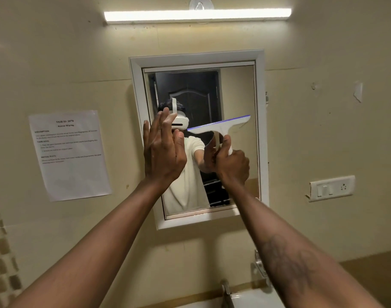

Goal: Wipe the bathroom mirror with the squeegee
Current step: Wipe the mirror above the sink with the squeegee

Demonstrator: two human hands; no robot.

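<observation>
**Holding the blade tilted across the glass, right hand below it**

Gripping the white plastic T-shaped squeegee (220, 127) by its short stem, the right hand (231, 167) is clenched in a fist just under the crossbar, thumb laid up along the stem. The tool sits over the right half of the white-framed rectangular bathroom mirror (260, 130), roughly at mid-height. Whether the blue-edged rubber lip presses the glass or stands just off it cannot be told from this angle.

The relation that matters is the blade's long axis. It runs across the mirror, not level: its right end rides higher, near the right side of the frame, and its left end dips toward the middle of the glass. The handle drops from the blade's centre straight into the fist, so the blade lies above the hand and the forearm comes up from below right. A downward pull would likely be the natural stroke, since the arm is already lined up under the tool; levelling the blade first would probably give a cleaner strip.

The left hand (162, 150) is open and holds nothing, its fingers straight and together, raised edge-on in front of the mirror's left side. Whether it touches the frame or glass is unclear. It is well apart from the squeegee's stem, though its fingertips come near the blade's low left end, so only 1 hand, the right, governs the tool.

Glass above the blade and the whole left half appear still to be covered.
</observation>
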